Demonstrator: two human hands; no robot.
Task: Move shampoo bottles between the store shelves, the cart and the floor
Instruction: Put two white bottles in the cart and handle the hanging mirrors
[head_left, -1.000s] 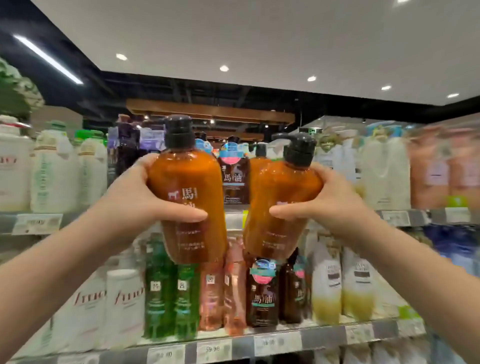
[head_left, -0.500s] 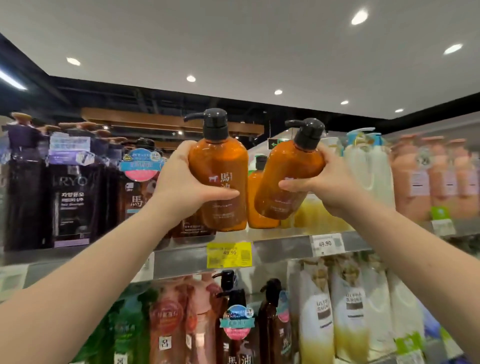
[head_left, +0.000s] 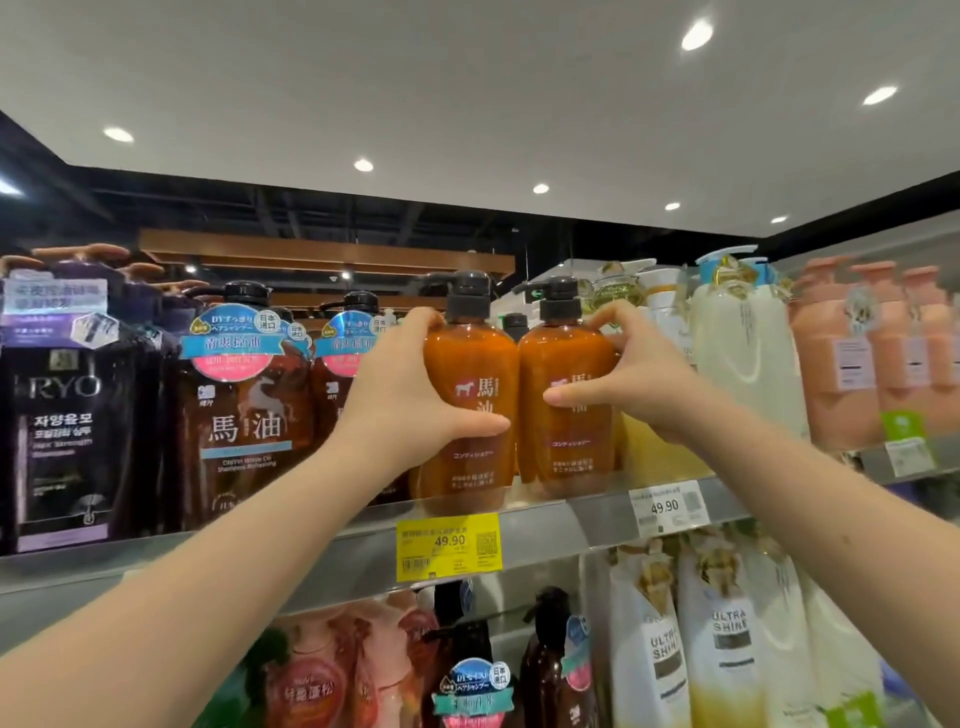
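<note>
Clasped in my left hand (head_left: 405, 397), one orange pump bottle (head_left: 470, 467), in my right hand (head_left: 641, 382), its twin (head_left: 571, 460), upright, touching, at shelf (head_left: 571, 525) edge.

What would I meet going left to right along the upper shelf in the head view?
Black RYO bottle → dark brown pump bottle → left hand → left orange bottle, which it grips → right orange bottle → right hand, gripping it → cream-white bottle → peach bottles.

We've got RYO on the black box (head_left: 67, 415), 馬油 on the left orange bottle (head_left: 478, 364), 49.90 on the yellow tag (head_left: 448, 544) and the white tag (head_left: 666, 506), and ULTRA SHINE on the pouch (head_left: 727, 639).
</note>
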